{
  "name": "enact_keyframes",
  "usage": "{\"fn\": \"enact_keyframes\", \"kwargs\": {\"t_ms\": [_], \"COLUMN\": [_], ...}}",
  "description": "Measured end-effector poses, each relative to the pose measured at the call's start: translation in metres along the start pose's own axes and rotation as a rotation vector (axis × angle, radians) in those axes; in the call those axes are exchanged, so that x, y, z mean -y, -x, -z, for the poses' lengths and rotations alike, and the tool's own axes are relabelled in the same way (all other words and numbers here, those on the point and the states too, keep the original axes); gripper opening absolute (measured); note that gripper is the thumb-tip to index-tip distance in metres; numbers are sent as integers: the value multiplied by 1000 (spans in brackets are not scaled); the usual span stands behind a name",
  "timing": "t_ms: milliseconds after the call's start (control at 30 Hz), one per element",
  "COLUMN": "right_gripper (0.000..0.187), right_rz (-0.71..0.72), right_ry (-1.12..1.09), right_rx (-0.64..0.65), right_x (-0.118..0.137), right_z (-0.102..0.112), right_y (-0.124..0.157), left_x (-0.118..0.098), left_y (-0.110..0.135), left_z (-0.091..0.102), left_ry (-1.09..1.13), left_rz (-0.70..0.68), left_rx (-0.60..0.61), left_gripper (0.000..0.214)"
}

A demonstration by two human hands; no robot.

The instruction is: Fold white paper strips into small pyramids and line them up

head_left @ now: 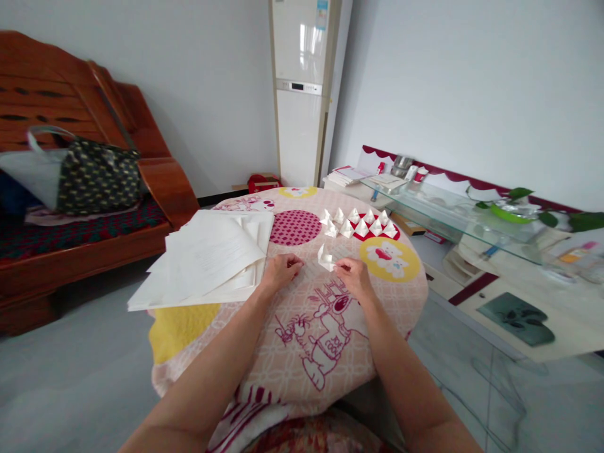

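My right hand (353, 277) pinches a small folded white paper piece (325, 257) that stands on the pink patterned cloth of the round table (292, 340). My left hand (282, 270) rests on the cloth just left of it, fingers curled with nothing visible in them. Beyond my hands, several finished folded paper pieces (358, 224) lie in two rows. A stack of white paper sheets (207, 261) covers the table's left side, close to my left hand.
A wooden bench (94, 207) with a dark patterned bag (94, 176) stands at the left. A tall white air conditioner (302, 88) is in the far corner. A low glass-topped unit (448, 214) with books, cups and a plant runs along the right wall.
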State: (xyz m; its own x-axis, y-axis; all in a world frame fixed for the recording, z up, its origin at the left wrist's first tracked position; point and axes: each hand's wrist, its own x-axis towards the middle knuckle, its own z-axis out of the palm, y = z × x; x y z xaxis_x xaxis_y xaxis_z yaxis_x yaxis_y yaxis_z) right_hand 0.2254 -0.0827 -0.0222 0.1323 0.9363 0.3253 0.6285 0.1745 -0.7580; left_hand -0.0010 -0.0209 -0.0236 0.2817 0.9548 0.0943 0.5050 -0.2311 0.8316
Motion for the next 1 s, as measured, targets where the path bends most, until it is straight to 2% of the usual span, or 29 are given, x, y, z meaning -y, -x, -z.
{"fn": "enact_keyframes", "kwargs": {"t_ms": [133, 233, 300, 367, 533, 667, 800, 1000], "right_gripper": [21, 22, 22, 22, 34, 36, 36, 33], "right_rz": [-65, -132, -167, -230, -433, -509, -563, -602], "right_ry": [34, 130, 248, 365, 692, 784, 864, 886], "right_rx": [-119, -223, -334, -376, -343, -331, -276, -212], "right_x": [-5, -12, -20, -32, -66, -87, -98, -112], "right_z": [2, 18, 38, 63, 129, 161, 170, 166], "right_y": [-2, -9, -17, -28, -57, -78, -96, -118], "left_x": [1, 2, 3, 4, 1, -4, -6, -6], "left_y": [0, -2, -3, -3, -1, 1, 3, 4], "left_z": [1, 0, 0, 0, 1, 3, 5, 7], "left_ry": [-30, -55, -53, -52, -128, -151, -174, -192], "left_rz": [-18, -22, -19, -15, -26, -24, -22, -54], "left_rx": [5, 8, 18, 27, 27, 29, 56, 80], "left_gripper": [23, 22, 22, 22, 21, 22, 23, 26]}}
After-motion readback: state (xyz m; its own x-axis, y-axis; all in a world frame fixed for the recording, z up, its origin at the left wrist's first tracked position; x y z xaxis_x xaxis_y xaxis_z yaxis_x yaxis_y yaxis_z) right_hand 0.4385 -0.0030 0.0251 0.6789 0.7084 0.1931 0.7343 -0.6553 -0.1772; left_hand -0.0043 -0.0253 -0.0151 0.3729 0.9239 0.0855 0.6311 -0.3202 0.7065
